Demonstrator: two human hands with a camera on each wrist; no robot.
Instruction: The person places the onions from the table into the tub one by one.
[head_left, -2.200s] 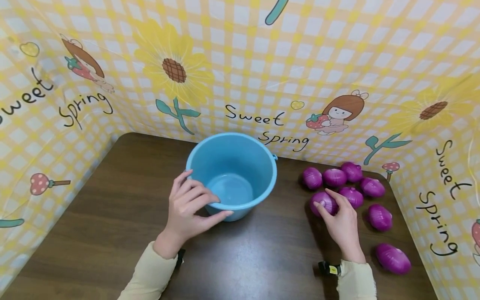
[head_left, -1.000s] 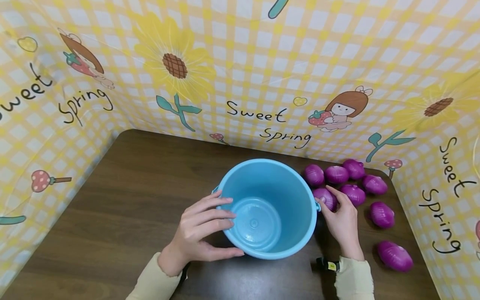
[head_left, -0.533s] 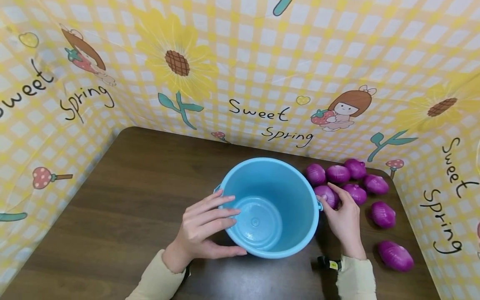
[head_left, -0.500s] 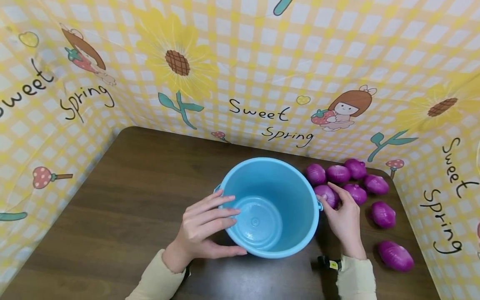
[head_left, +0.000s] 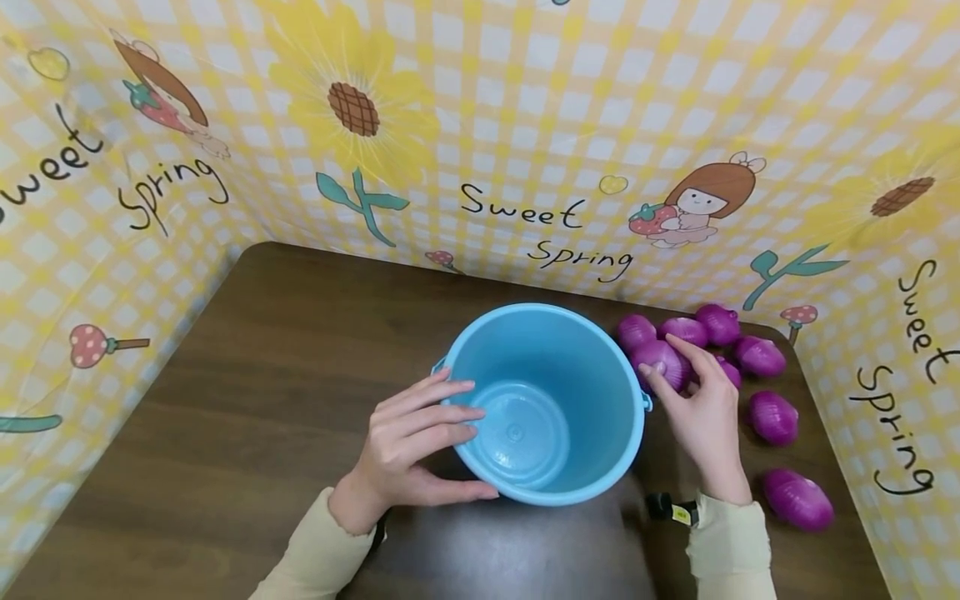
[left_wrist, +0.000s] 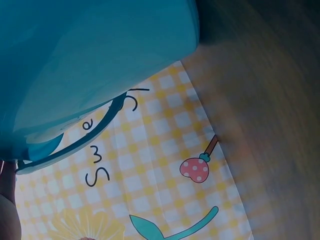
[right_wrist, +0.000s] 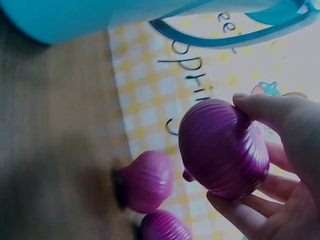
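A light blue bucket (head_left: 543, 346) stands mouth up in the middle of the head view, nothing inside it. My left hand (head_left: 412, 446) grips its left rim, fingers over the edge and thumb along the front outside. In the left wrist view the bucket's outer wall (left_wrist: 110, 55) and hanging handle (left_wrist: 85, 142) fill the upper left. My right hand (head_left: 705, 408) holds a red onion (head_left: 660, 363) between thumb and fingers, close beside the bucket's right rim. The right wrist view shows this onion (right_wrist: 222, 147) raised above the table.
Several more red onions lie at the table's right: a cluster near the back edge, including one onion (head_left: 761, 357) at the corner, then one onion (head_left: 774, 418) and another onion (head_left: 798, 500) nearer me. A yellow checked cloth (head_left: 510, 125) walls the brown table (head_left: 247, 400) at the back and sides.
The bucket has come right and nearer me with my left hand, up beside the onions. My right hand, fingers on the onion throughout, has since lifted it up at the bucket's right rim.
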